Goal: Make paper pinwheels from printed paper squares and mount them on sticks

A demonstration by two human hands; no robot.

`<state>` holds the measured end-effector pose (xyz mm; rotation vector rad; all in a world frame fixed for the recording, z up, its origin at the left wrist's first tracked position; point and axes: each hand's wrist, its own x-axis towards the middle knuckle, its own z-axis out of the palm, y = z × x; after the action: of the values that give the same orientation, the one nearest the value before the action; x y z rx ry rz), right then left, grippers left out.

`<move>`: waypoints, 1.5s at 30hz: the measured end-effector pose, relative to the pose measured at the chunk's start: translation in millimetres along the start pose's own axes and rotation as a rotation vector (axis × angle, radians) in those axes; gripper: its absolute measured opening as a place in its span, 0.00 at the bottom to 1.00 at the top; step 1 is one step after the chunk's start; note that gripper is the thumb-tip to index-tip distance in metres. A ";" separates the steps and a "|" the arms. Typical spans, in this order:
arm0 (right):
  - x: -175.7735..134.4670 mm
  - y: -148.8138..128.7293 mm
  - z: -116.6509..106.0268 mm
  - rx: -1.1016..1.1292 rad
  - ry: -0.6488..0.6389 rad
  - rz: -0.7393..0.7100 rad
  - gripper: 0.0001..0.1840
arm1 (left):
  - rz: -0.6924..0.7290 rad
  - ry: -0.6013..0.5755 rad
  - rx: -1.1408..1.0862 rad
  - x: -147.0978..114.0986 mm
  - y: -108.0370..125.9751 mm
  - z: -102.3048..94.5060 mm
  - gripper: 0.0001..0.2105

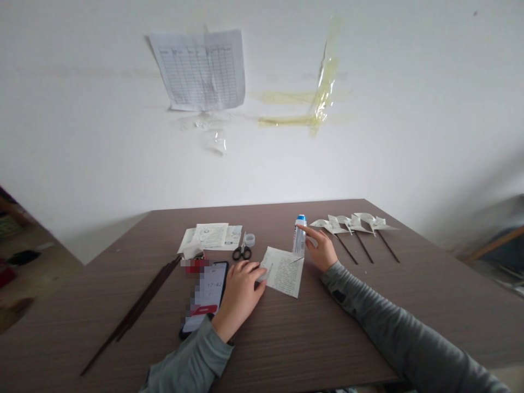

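Observation:
A white bottle with a blue cap [300, 236], which looks like glue, stands upright at the far right corner of a printed paper square [282, 273]. My right hand [321, 248] is closed at the bottle's right side, one finger laid across its upper part; the other fingertips are hidden. The paper lies flat, with a short dark line, perhaps a slit, near its right corner. My left hand [244, 286] rests palm down with fingers stretched out, fingertips at the paper's left edge. Beside it lies a phone [204, 297], with black-handled scissors [242, 252] beyond.
Three paper pinwheels [354, 222] on brown sticks lie at the right. A bundle of thin dark sticks [143, 297] is at the left. Paper sheets [210, 234] and a small clear cup [249, 239] sit at the back of the brown table [327, 338], against a white wall.

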<state>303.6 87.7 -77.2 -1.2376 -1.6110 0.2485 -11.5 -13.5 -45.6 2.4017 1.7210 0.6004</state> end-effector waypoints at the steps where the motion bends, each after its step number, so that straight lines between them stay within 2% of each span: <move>1: 0.1 -0.5 -0.6 -0.001 -0.002 -0.010 0.32 | -0.002 -0.001 0.004 -0.1 0.1 -0.4 0.20; 8: -2.6 0.9 1.4 -0.069 0.010 -0.106 0.20 | -0.015 0.009 0.029 -0.5 -0.2 -1.0 0.19; 17: 1.3 6.8 1.6 -0.041 -0.003 -0.082 0.04 | -0.030 0.033 0.024 -0.8 -3.4 3.0 0.18; 25: 2.4 3.6 2.2 0.213 0.050 0.100 0.20 | -0.015 0.060 0.018 -0.5 -4.1 3.2 0.15; 29: 2.9 1.0 2.9 0.237 0.041 0.126 0.25 | -0.005 0.069 0.014 -0.6 -1.1 -0.6 0.14; 38: 3.1 2.2 4.8 0.185 0.030 0.133 0.20 | -0.039 0.068 0.035 -1.5 -1.3 1.6 0.14; 45: 4.2 4.0 8.3 0.213 0.007 0.153 0.19 | -0.084 0.014 0.053 -1.2 -0.4 -6.8 0.16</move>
<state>299.5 96.2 -81.1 -1.1949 -1.4438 0.4989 -14.8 -15.3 -39.9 2.3516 1.8558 0.5687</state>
